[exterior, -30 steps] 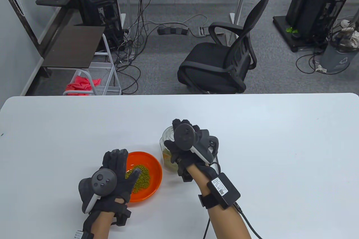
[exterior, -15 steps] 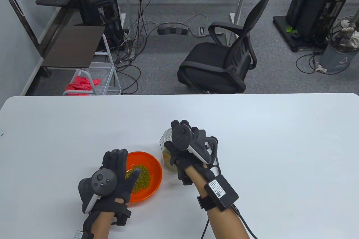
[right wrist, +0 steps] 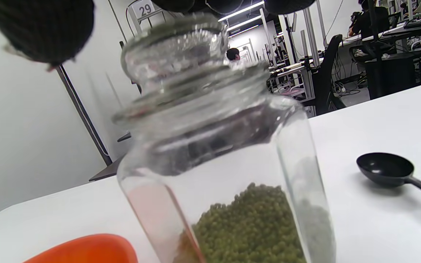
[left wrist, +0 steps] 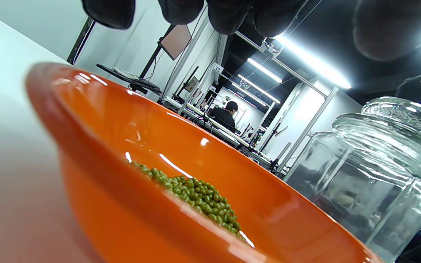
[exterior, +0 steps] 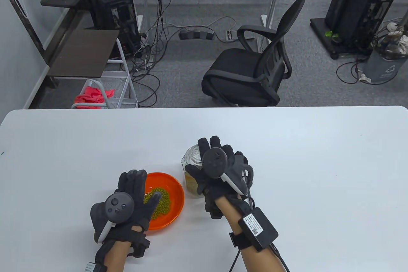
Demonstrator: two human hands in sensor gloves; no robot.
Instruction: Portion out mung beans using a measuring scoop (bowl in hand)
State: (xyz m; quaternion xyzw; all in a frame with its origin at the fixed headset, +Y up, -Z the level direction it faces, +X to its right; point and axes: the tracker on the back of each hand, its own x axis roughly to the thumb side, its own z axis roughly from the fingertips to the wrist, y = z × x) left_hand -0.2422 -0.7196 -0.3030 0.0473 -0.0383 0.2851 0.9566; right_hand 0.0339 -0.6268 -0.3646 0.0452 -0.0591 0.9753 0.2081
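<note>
Table view shows the orange bowl [exterior: 172, 202] of mung beans [exterior: 161, 203] on the white table [exterior: 318, 173], the left hand [exterior: 127, 208] holding its near-left rim. Just right of the bowl stands the lidded glass jar [exterior: 191, 170]; the right hand [exterior: 216, 173] hovers beside it, fingers spread. Right wrist view shows a black scoop [right wrist: 389, 170] lying apart, right of the jar.

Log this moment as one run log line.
left hand: holds orange bowl | mung beans: in bowl | right hand: open beside lidded glass jar | scoop: on table

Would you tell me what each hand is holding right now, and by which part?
The left hand rests on the orange bowl at its near-left rim. The right hand is spread above the jar's lid, holding nothing.
</note>
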